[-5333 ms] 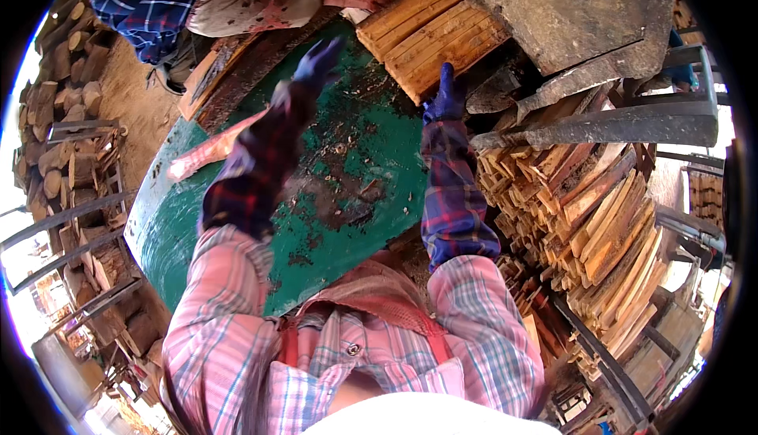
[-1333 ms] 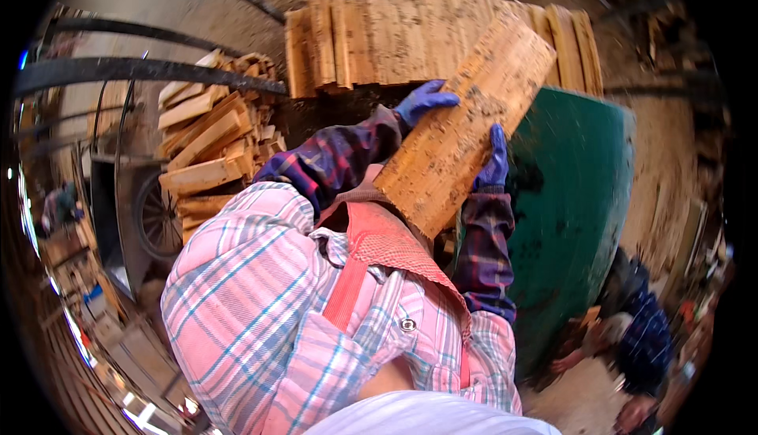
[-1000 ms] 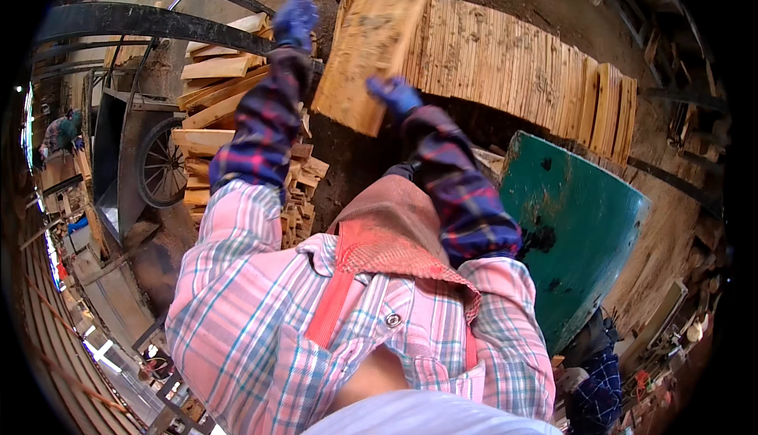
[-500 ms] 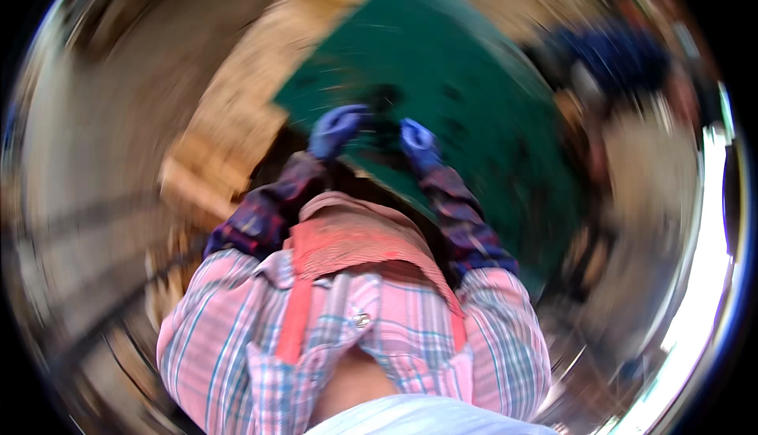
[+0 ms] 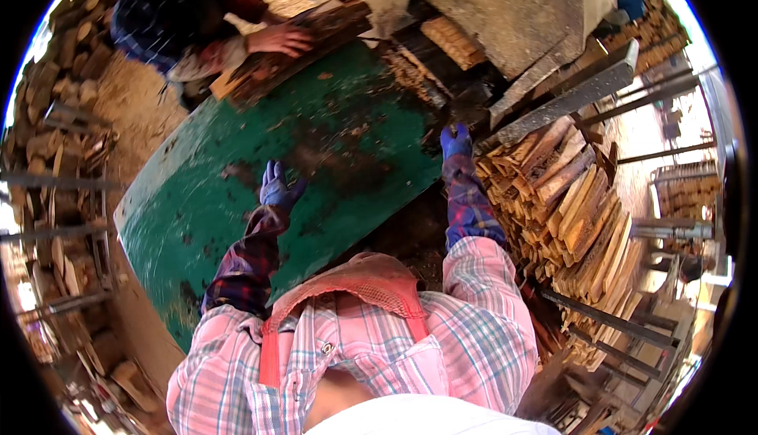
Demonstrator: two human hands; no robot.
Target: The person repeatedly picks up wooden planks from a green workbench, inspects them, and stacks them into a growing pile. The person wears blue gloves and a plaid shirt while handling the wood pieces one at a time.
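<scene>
My left hand [image 5: 280, 189], in a blue glove, hovers over or rests on the green tabletop [image 5: 197, 206] with fingers apart and nothing in it. Farther right, my right hand [image 5: 456, 141], also blue-gloved, is at the table's right end beside a dark machine part [image 5: 466, 107]. Its fingers look spread and no held thing shows. Bark bits and dark smudges lie on the green surface between my hands. Across the table a co-worker's hand [image 5: 283, 39] rests on a bark-edged wood slab [image 5: 304, 44] at the far edge.
Stacked split wood strips [image 5: 572, 190] stand close to my right arm. A slanting metal bar [image 5: 564, 91] juts out above them. Behind the table's right end is a large dusty metal panel [image 5: 497, 9]. Logs [image 5: 71, 64] are piled at the far left.
My view has swung round from a blurred one. My hands, close together before, are now wide apart over the table. The co-worker and slab now show at the upper left.
</scene>
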